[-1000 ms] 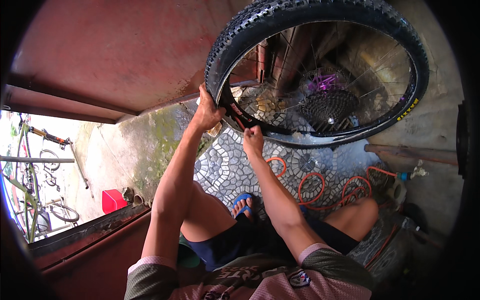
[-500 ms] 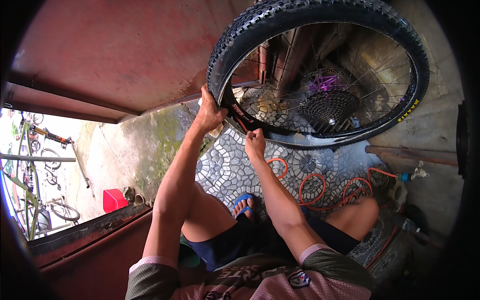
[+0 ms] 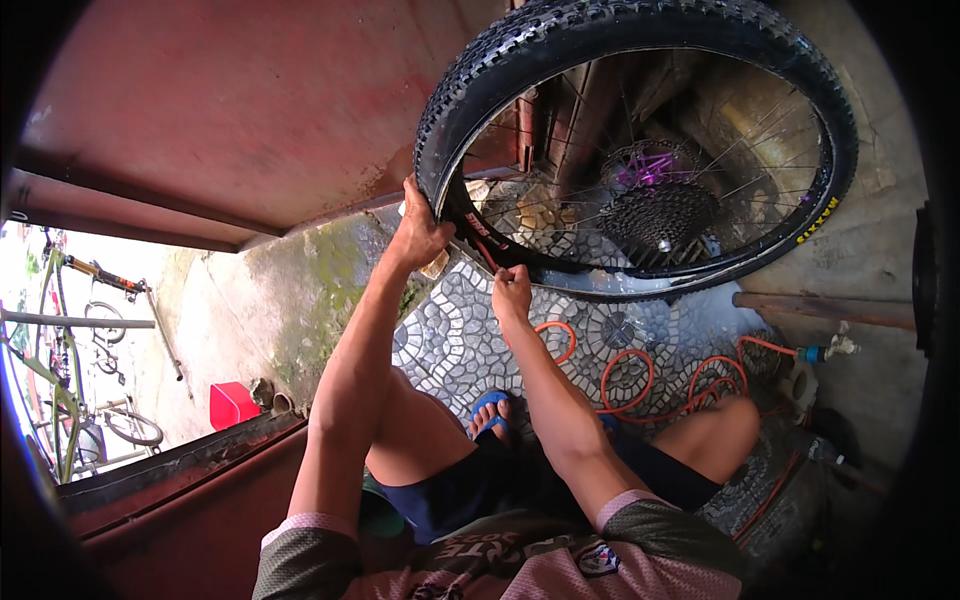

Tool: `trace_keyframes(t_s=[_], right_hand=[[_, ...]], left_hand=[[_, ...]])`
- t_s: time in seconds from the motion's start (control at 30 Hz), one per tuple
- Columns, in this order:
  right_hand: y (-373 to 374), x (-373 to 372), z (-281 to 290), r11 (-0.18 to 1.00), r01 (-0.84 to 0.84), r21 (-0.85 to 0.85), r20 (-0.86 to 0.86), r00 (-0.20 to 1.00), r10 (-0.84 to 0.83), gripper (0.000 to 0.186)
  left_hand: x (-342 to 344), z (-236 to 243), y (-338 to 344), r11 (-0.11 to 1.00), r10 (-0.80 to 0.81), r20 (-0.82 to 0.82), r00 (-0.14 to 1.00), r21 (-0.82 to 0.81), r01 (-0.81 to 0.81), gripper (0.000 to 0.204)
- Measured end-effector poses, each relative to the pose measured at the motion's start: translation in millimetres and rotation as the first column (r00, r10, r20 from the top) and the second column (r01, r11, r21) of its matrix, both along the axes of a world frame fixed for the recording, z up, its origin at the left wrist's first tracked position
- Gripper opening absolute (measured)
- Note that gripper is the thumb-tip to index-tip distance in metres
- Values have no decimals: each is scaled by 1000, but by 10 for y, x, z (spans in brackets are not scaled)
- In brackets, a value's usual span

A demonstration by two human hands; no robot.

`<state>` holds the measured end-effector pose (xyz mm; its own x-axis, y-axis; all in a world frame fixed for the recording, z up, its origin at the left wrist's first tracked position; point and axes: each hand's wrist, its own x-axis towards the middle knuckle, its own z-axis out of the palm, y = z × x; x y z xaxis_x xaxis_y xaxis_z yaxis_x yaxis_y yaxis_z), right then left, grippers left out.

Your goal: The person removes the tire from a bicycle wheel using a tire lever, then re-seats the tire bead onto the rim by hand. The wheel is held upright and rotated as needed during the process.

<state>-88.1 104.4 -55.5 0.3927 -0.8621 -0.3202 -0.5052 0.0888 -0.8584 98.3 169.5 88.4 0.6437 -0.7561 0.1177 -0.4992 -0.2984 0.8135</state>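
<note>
A bicycle wheel (image 3: 812, 240) with a knobby black tire (image 3: 600, 25) is tilted up in front of me. It carries a dark cassette (image 3: 660, 222) and a purple hub (image 3: 650, 168). At the lower left, a gap shows between tire and rim, and whitish liquid (image 3: 600, 282) lies along the lower part. My left hand (image 3: 420, 235) is wrapped round the tire's left side, thumb towards the rim. Close by, my right hand (image 3: 511, 292) is closed in a pinch on a thin reddish stick-like piece (image 3: 486, 256), which reaches up to the rim. Its far end is hard to make out.
An orange hose (image 3: 628, 385) loops over the pebble-patterned floor (image 3: 440, 325) to a tap (image 3: 840, 345) at right. A red metal panel (image 3: 240, 110) stands at left. Beyond are a red bin (image 3: 232, 403) and several bicycles (image 3: 65, 400). A rusty bar (image 3: 820, 308) juts in from the right.
Almost nothing differs. My right hand has shifted very slightly, and both hands keep their grips at the tire and rim.
</note>
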Motion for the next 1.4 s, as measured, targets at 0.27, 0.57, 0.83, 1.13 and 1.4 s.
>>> trace_keyframes(t_s=[0.27, 0.57, 0.83, 1.13, 1.4], right_hand=[[-35, 447, 653, 774, 33, 632, 246, 939, -241, 25], [85, 397, 741, 557, 146, 817, 186, 849, -495, 18], [75, 590, 921, 643, -75, 762, 432, 799, -418, 23], [6, 570, 1079, 476, -5, 879, 296, 790, -537, 20], [86, 454, 816, 554, 3, 832, 306, 832, -463, 14]], left_hand=[[-81, 148, -27, 1000, 20, -198, 980, -19, -24, 82], [-64, 117, -79, 1000, 10, -137, 991, -2, -11, 82], [-8, 96, 25, 1000, 22, -85, 996, -9, -23, 82], [-26, 98, -18, 1000, 16, -83, 996, 20, -14, 84], [-71, 166, -66, 998, 54, -145, 988, 28, -51, 84]])
